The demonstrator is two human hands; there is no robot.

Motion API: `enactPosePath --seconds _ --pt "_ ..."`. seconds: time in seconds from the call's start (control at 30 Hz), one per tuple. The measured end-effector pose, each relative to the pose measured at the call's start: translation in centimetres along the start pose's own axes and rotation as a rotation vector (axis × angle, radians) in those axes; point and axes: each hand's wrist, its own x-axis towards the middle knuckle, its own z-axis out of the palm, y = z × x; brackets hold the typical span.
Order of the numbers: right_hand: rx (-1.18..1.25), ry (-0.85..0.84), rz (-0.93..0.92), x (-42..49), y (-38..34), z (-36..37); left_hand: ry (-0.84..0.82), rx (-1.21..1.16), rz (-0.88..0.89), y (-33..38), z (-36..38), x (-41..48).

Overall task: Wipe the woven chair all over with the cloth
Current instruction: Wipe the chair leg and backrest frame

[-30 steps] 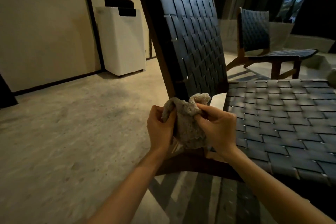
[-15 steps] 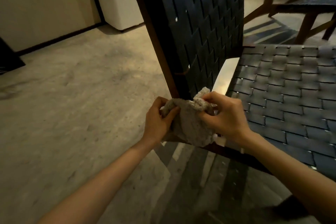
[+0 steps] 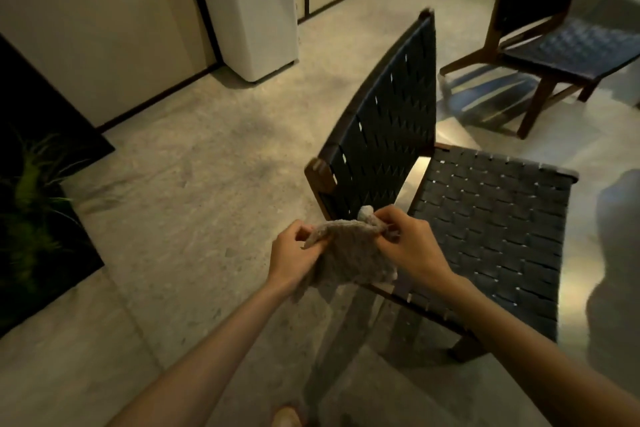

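Beside the near rear corner of the woven chair (image 3: pixel 485 225), just in front of its backrest (image 3: pixel 391 121), the cloth (image 3: pixel 349 253) is held up between both hands. The left hand (image 3: pixel 292 255) pinches one upper edge. The right hand (image 3: pixel 414 248) pinches the opposite edge, with a bunched corner standing above its fingers (image 3: pixel 388 218). Both hands are thus closed on the fabric, and the rest hangs slack beneath them. Whether the lower edge touches the seat frame cannot be told.

Assessment: the cloth appears to be under arrangement, and no wiping contact is in evidence.

Risks noted:
1. A loose hanging corner may snag in the open gaps between the straps or on the post top, pulling the cloth out of a two-point pinch.
2. A bunched pad gives a narrow contact patch, so strap overlaps and gaps would likely be skipped.
3. The rear of the backrest, the wooden frame and the legs below the seat are liable to be missed from this stance, leaving "all over" unmet.
4. Firm pressure high on the backrest could slide or tip the chair on the smooth floor (image 3: pixel 190 201) unless one hand steadies the frame.
5. A second chair (image 3: pixel 571 42) stands well beyond the woven chair and should not be taken for the work piece.
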Motion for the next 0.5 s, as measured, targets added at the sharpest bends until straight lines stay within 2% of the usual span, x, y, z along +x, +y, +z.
enactPosePath --seconds 0.23,0.4,0.5 --pt "-0.034 0.023 -0.086 3.5 -15.0 -5.8 -0.043 -0.015 0.083 13.3 -11.1 1.3" --pt "-0.094 0.099 -0.101 6.1 -19.8 -6.8 -0.109 -0.059 0.166 18.8 -16.5 3.6" --pt "-0.172 0.175 -0.11 7.9 -21.2 -7.0 -0.151 0.08 0.286 20.4 -18.7 5.4"
